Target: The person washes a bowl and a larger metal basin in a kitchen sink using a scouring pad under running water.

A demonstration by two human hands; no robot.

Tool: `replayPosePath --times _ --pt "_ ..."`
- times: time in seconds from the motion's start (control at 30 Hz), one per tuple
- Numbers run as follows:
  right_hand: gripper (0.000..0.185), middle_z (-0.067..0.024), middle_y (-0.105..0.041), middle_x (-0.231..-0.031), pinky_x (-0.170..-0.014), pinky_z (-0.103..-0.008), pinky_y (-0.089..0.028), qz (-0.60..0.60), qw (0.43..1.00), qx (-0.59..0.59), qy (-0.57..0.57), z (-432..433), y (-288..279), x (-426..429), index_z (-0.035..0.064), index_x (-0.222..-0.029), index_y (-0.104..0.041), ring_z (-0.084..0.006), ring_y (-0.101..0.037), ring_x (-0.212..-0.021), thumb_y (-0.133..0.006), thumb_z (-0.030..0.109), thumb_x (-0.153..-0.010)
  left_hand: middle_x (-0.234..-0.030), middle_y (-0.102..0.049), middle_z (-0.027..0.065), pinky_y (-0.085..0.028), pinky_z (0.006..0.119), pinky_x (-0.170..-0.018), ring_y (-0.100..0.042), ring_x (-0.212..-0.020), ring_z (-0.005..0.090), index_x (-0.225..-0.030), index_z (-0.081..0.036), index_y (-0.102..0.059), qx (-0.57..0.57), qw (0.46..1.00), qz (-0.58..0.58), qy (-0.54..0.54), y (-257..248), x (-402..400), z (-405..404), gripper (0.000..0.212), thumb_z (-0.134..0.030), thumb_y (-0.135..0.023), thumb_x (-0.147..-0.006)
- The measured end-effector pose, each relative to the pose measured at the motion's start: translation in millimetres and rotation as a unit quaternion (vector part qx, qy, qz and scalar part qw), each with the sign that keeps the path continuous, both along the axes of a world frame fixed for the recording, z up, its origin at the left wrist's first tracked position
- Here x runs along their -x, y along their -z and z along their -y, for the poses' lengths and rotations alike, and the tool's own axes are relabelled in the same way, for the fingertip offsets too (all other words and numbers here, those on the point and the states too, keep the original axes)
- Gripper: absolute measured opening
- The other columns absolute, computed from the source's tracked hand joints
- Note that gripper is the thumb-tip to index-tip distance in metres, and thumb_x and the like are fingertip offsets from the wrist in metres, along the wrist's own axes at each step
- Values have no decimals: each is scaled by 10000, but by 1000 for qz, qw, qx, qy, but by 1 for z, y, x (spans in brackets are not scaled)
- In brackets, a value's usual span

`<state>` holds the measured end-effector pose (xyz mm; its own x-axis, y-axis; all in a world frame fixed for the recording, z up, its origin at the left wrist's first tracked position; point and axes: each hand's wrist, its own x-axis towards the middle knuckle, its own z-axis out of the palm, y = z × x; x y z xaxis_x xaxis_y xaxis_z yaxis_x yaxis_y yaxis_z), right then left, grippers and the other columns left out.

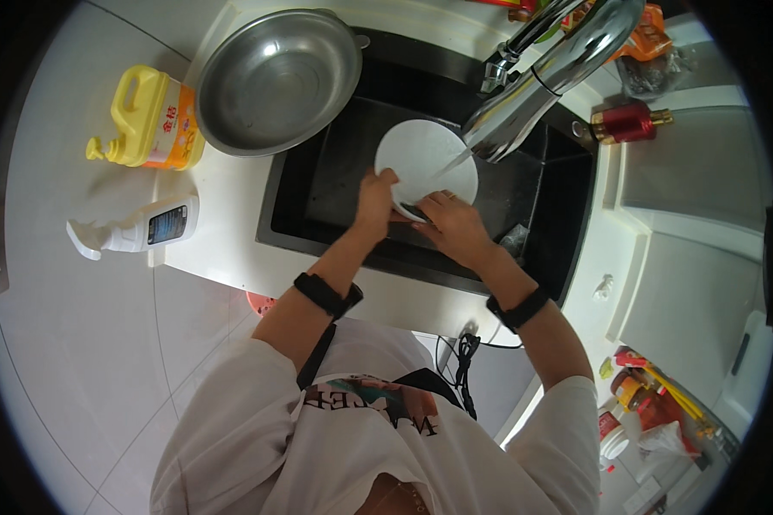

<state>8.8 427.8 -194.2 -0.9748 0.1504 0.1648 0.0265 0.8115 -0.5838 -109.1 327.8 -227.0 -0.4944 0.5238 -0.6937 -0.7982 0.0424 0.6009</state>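
Note:
A round white plate (419,151) is tilted over the black sink, under a thin stream of water. My left hand (377,203) grips the plate's left edge, thumb on the upper face. At the near rim, my right hand (456,225) bends its fingers over the plate and presses a small dark green pad (415,212) there; most of the pad is hidden by the fingers. The water comes from the chrome faucet (509,122), whose spout ends just above the plate's right side.
A large steel basin (280,84) overlaps the black sink's (354,167) far left corner. Left of it stand a yellow pump jug (148,122) and a white spray bottle (161,222). A red bottle (625,123) is at right. Crumpled clear plastic (514,239) lies inside the sink.

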Motion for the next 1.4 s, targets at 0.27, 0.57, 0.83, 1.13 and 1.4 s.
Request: replayPosePath --times 0.27,0.57,0.83,1.13,1.4 --pt "243 -136 -587 -809 -614 -378 -461 9 996 67 61 13 6 1 25 -881 -566 -331 -568 -724 -689 91 -682 -1079 -451 216 -553 365 -517 -541 -901 311 -1218 -19 -318 57 992 -107 40 -18 -11 -3 550 -177 -483 -718" --pt "205 -35 -620 -765 -629 -246 -443 54 826 532 181 -10 -18 3 39 -940 -616 -122 -568 -700 -683 111 -760 -1161 -415 219 -529 380 -638 -508 -997 311 -1260 -19 -296 99 972 -150 154 -29 8 3 805 -607 -506 -751" --pt "440 -33 -593 -998 -785 -360 -467 -4 598 775 201 -40 7 -32 77 -1135 -522 -182 -569 -906 -695 201 -750 -1329 -375 122 -269 483 -1008 -347 -1221 306 -1324 -108 -335 -66 981 145 107 0 17 11 756 -641 -428 -796" --pt "360 -49 -576 -1022 -784 -328 -451 -35 592 696 405 -37 27 -16 59 -1151 -505 -183 -549 -910 -559 277 -870 -1201 -487 145 -415 441 -902 -459 -1128 262 -1222 -33 -447 -143 986 82 1 -7 25 11 638 -422 -656 -762" --pt "655 -148 -517 -1174 -906 -343 -384 13 609 585 535 -71 70 -18 71 -1262 -427 -282 -474 -1100 -628 458 -772 -932 -613 126 -457 329 -814 -584 -874 211 -1037 37 -567 -7 992 -120 40 -36 20 8 527 -335 -741 -706"
